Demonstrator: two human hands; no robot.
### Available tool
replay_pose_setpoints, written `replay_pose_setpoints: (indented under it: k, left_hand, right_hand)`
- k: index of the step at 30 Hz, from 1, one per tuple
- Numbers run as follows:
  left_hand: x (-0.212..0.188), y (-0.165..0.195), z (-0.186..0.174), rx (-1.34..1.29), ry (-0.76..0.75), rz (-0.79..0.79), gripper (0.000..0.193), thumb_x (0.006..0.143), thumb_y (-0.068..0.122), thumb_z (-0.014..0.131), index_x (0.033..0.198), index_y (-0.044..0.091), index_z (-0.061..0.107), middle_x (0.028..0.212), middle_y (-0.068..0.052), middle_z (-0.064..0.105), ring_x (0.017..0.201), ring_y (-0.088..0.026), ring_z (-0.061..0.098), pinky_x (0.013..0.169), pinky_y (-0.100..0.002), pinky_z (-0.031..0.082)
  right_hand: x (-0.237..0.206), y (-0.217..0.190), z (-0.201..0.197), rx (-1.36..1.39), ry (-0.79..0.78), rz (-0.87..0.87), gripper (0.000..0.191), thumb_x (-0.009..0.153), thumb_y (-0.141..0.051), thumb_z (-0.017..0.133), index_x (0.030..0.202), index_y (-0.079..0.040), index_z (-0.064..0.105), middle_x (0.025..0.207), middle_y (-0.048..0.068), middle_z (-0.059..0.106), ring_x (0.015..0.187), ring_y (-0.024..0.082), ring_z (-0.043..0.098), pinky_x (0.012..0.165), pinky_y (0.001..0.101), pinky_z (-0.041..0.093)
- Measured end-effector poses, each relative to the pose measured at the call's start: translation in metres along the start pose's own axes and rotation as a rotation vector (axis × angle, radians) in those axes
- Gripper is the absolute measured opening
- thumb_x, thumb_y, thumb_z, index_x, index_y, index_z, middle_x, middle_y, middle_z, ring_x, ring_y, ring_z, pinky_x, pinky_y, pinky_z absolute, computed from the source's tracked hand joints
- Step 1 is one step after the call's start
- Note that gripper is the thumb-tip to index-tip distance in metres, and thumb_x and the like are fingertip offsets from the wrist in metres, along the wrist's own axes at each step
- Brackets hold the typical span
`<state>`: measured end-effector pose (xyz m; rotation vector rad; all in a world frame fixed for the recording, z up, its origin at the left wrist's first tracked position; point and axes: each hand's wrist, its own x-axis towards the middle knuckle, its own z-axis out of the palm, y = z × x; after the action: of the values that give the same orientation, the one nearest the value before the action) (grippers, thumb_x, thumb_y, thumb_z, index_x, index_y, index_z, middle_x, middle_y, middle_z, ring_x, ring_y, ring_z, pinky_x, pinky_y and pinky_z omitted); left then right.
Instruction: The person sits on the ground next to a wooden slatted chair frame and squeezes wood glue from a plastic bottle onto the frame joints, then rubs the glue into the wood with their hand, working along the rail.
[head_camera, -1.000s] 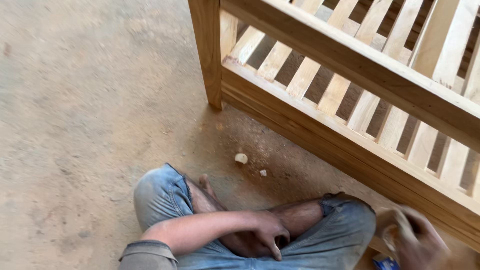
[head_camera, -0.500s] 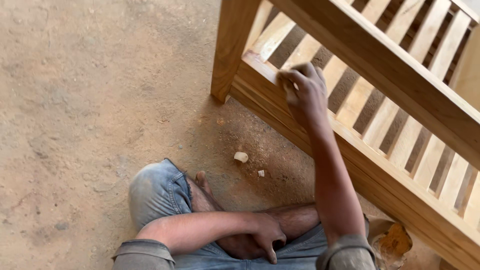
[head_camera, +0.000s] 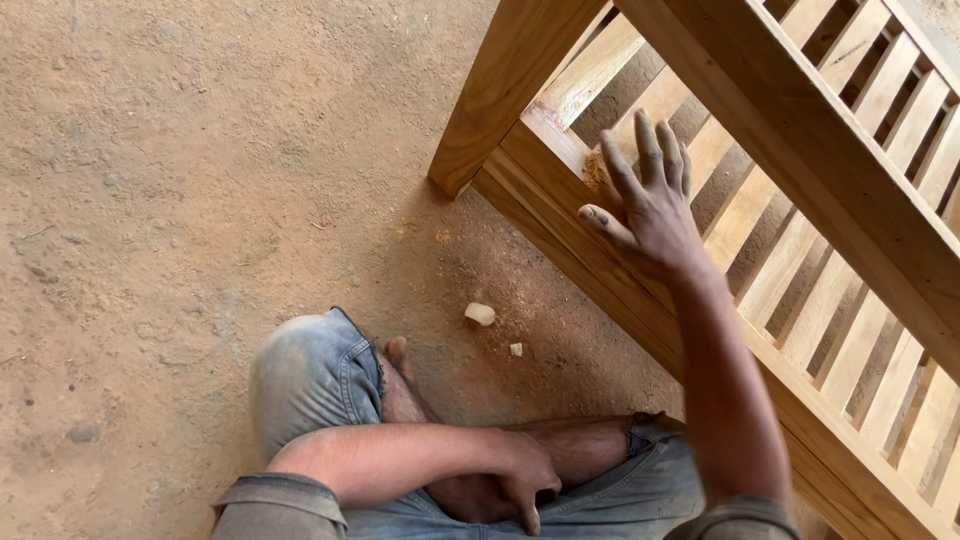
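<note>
You sit cross-legged on the dirt floor (head_camera: 180, 180), close against a slatted wooden frame (head_camera: 800, 130), so its lower rail (head_camera: 560, 215) is within reach without leaning.

Your right hand (head_camera: 650, 205) lies flat on that rail, fingers spread and straight, palm down, gripping nothing. An open hand like this suits feeling or wiping a surface rather than holding one, and the little heap of sawdust (head_camera: 597, 168) just beside your fingertips, near where the rail meets the corner post (head_camera: 510, 85), fits that reading. The slats (head_camera: 760, 220) run away beyond your fingers, under the upper rail.

Your left hand (head_camera: 520, 480) rests in your lap between your knees, fingers curled loosely downward against your leg; it appears to hold nothing, though its palm is hidden. It seems parked there simply to stay out of the way and steady your posture.

On the floor between your left knee (head_camera: 310, 370) and the rail, well below your right hand, lie two pale wood chips (head_camera: 480, 313), with more fine sawdust scattered around them, likely fallen from the rail above.
</note>
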<state>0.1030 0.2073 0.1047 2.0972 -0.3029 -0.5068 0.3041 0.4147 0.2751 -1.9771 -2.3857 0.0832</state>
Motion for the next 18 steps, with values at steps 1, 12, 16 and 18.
replay_pose_setpoints:
  k: [1, 12, 16, 18]
  left_hand:
    - [0.0, -0.001, 0.0, -0.019, -0.014, -0.006, 0.084, 0.077, 0.067, 0.069, 0.138, 0.009, 0.064, 0.127, -0.019, 0.071, 0.118, -0.037, 0.066, 0.098, -0.05, 0.052]
    - [0.005, -0.005, 0.002, -0.042, -0.016, 0.009, 0.085, 0.077, 0.067, 0.069, 0.136, 0.007, 0.065, 0.125, -0.019, 0.073, 0.117, -0.038, 0.067, 0.098, -0.05, 0.053]
    - [0.007, -0.006, 0.005, -0.038, 0.015, 0.011, 0.085, 0.075, 0.068, 0.07, 0.136, 0.009, 0.066, 0.123, -0.019, 0.073, 0.116, -0.039, 0.067, 0.098, -0.051, 0.052]
    - [0.008, -0.008, 0.006, -0.028, 0.021, 0.011, 0.086, 0.074, 0.068, 0.07, 0.137, 0.009, 0.066, 0.123, -0.019, 0.074, 0.117, -0.039, 0.067, 0.098, -0.051, 0.052]
  right_hand:
    - [0.004, 0.006, -0.001, -0.006, -0.026, -0.043, 0.095, 0.092, -0.083, 0.031, 0.168, -0.026, 0.024, 0.174, 0.017, -0.005, 0.158, 0.044, -0.006, 0.126, 0.064, 0.002]
    - [-0.012, 0.038, -0.025, 0.284, -0.034, -0.075, 0.1, 0.079, -0.099, 0.025, 0.162, -0.042, 0.027, 0.176, 0.012, -0.004, 0.163, 0.04, -0.004, 0.126, 0.0704, 0.006]
    - [-0.002, 0.039, -0.011, 0.109, -0.099, -0.14, 0.108, 0.075, -0.099, 0.021, 0.165, -0.039, 0.026, 0.177, 0.011, -0.003, 0.162, 0.042, -0.005, 0.127, 0.0725, 0.004]
    - [-0.008, 0.042, -0.01, 0.072, -0.117, -0.147, 0.108, 0.073, -0.099, 0.02, 0.164, -0.041, 0.028, 0.178, 0.008, -0.002, 0.163, 0.041, -0.004, 0.129, 0.0715, 0.004]
